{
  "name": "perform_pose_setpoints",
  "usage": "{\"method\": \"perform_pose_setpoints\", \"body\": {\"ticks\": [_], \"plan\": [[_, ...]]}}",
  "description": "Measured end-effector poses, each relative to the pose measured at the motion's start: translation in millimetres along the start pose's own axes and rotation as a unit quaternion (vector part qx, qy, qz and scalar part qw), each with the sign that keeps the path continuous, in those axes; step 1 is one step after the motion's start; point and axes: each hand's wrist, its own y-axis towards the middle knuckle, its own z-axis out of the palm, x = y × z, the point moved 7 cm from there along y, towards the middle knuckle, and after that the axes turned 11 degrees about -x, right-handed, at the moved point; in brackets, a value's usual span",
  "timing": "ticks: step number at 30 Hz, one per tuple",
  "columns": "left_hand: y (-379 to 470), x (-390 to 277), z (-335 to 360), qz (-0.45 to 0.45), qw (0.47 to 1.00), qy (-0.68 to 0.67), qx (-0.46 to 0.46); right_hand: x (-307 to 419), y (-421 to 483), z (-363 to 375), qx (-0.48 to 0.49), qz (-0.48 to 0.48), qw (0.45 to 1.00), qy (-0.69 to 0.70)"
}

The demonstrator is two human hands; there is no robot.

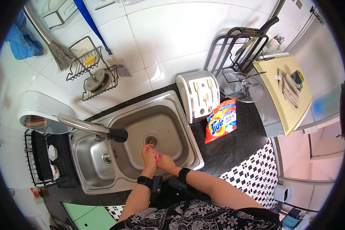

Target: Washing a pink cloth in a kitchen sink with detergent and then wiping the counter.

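My left hand (149,156) and my right hand (163,161) are clasped together over the front part of the large basin of a stainless steel sink (196,161), just in front of its drain (151,141). No object shows between them, though the inner fingers overlap and are partly hidden. A black band circles each wrist. The dark spout head of the faucet (118,135) hangs over the divider and the large basin, left of my hands. A smaller basin (93,169) lies on the left. A Tide detergent bag (222,122) rests on the black counter to the right.
Beside the sink stands a white and steel utensil holder (199,96). A glass lid (241,86) leans near a black rack (233,43). A cloth (289,87) and a mug (298,77) sit on a yellow board (294,118). At left is a dish rack (31,161).
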Motion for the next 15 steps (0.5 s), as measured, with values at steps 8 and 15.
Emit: {"method": "perform_pose_setpoints", "body": {"ticks": [8,15], "plan": [[-0.4,10.0,-9.5,-0.006,0.999,-0.019,-0.026,-3.4,-4.4,-0.3,0.002,-0.019,1.0,-0.02],[-6.6,10.6,-16.9,-0.005,1.0,-0.002,-0.03,-7.5,-11.7,7.9,0.01,-0.018,0.999,-0.045]]}}
